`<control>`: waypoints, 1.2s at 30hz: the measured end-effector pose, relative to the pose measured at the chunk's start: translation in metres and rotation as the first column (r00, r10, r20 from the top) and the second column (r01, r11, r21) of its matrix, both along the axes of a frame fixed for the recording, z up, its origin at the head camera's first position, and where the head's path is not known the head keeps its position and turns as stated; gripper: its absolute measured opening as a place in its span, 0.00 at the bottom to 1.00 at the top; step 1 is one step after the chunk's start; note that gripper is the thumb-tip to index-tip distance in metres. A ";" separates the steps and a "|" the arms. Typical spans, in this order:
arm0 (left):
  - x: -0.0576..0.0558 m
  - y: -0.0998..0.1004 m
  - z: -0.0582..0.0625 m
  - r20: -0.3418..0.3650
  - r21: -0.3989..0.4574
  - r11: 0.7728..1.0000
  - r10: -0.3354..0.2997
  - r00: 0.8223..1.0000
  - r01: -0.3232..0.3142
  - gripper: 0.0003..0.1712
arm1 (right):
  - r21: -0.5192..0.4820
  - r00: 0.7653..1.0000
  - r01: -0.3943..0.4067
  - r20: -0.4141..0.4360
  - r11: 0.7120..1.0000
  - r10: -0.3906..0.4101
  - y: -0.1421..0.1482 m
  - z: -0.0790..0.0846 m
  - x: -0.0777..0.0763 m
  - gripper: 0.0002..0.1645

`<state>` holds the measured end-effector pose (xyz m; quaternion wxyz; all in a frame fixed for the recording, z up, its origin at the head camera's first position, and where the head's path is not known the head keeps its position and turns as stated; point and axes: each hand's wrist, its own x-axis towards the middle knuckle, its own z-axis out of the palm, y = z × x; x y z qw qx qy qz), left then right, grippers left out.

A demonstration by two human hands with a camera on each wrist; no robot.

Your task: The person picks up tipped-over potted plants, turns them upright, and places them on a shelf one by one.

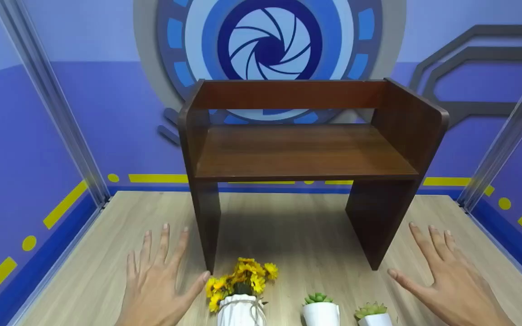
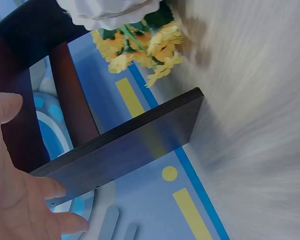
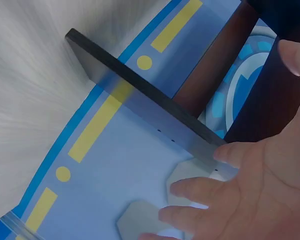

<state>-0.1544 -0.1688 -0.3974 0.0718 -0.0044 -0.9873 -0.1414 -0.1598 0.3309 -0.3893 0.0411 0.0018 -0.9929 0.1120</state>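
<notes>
A dark brown wooden desktop shelf stands upright on the table, with nothing on its board. My left hand is spread, palm down, left of the shelf's left side panel, and holds nothing. Close to its thumb stands a white ribbed vase of yellow flowers, tied with twine. Out to the right, my right hand is likewise spread beside the right side panel. Nearest to it is a small succulent in a white pot; a second potted succulent stands between that and the vase.
The light wood table ends at blue printed walls on the back and both sides. Metal corner posts rise at the back left and back right. Beneath the shelf board is an open space between the side panels.
</notes>
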 end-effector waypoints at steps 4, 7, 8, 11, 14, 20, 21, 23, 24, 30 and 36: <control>-0.002 -0.001 0.007 -0.053 0.042 0.999 -0.020 0.998 0.023 0.53 | 0.026 0.999 0.032 0.017 0.999 -0.033 -0.005 0.004 0.001 0.66; -0.005 -0.002 0.011 -0.100 0.097 0.995 -0.020 0.995 0.030 0.53 | 0.008 0.999 0.043 0.003 0.999 -0.043 -0.011 0.005 0.003 0.66; -0.007 -0.001 0.012 -0.111 0.125 0.992 -0.018 0.994 0.032 0.53 | 0.000 0.999 0.050 0.007 0.999 -0.050 -0.012 0.006 0.004 0.66; -0.011 0.000 0.015 -0.137 0.218 0.975 -0.017 0.990 0.047 0.51 | -0.011 0.996 0.077 0.051 0.997 -0.076 -0.018 0.008 0.003 0.66; -0.016 0.002 0.019 -0.144 0.316 0.946 -0.027 0.989 0.072 0.50 | -0.022 0.994 0.076 0.075 0.997 -0.075 -0.022 0.006 0.003 0.65; -0.030 0.009 0.025 -0.203 0.489 0.858 -0.060 0.977 0.154 0.48 | -0.080 0.992 0.029 0.127 0.996 -0.019 -0.035 -0.005 0.004 0.62; -0.033 0.011 0.026 -0.218 0.513 0.842 -0.061 0.974 0.168 0.47 | -0.089 0.989 0.023 0.146 0.996 -0.010 -0.037 -0.007 0.004 0.61; -0.038 0.013 0.027 -0.241 0.553 0.812 -0.059 0.969 0.187 0.46 | -0.097 0.984 0.022 0.175 0.995 -0.004 -0.042 -0.012 0.003 0.61; -0.041 0.014 0.028 -0.250 0.567 0.800 -0.056 0.967 0.193 0.46 | -0.100 0.982 0.024 0.188 0.995 -0.005 -0.044 -0.014 0.003 0.60; -0.052 0.018 0.029 -0.268 0.638 0.740 -0.048 0.962 0.214 0.41 | -0.097 0.971 0.023 0.240 0.995 0.001 -0.056 -0.031 0.005 0.57; -0.060 0.018 0.030 -0.284 0.670 0.709 -0.031 0.958 0.221 0.36 | -0.068 0.947 0.035 0.321 0.997 -0.012 -0.059 -0.046 0.004 0.58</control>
